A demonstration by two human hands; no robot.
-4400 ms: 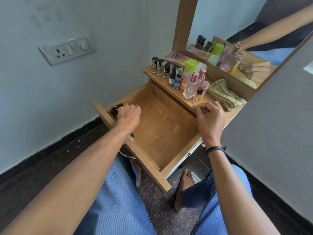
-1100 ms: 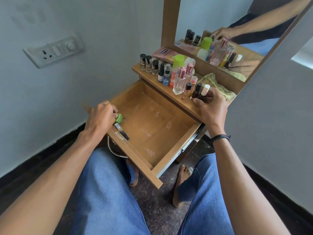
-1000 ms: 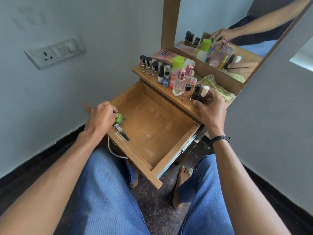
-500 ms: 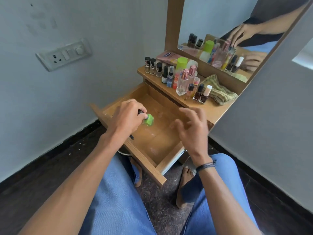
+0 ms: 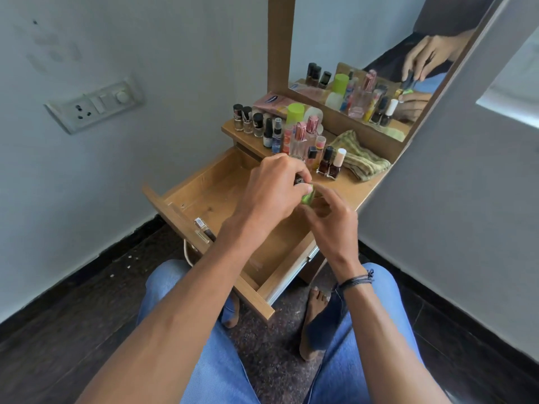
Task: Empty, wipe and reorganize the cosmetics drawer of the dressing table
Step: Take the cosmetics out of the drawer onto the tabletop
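Observation:
The wooden drawer (image 5: 186, 188) of the dressing table is pulled out, its bottom nearly bare. One slim dark tube (image 5: 202, 226) lies along its front wall. Above the drawer's right side my left hand (image 5: 271, 188) grips a small dark bottle (image 5: 299, 179). Its thumb rests against a small green-capped item (image 5: 307, 197). My right hand (image 5: 331, 218) meets it from the right, index finger and thumb pinching that green item. Both hands hide most of the two items.
Several nail polish and perfume bottles (image 5: 294, 132) stand along the table top (image 5: 353, 191), with a folded yellow-green cloth (image 5: 363, 160) at its right end under the mirror (image 5: 364, 48). A switch plate (image 5: 96, 104) sits on the left wall. My knees are just below the drawer front.
My left hand lifted the green-capped item and dark bottle from the drawer's front corner toward the table top. My right hand left the two bottles standing by the cloth and came to the green item.

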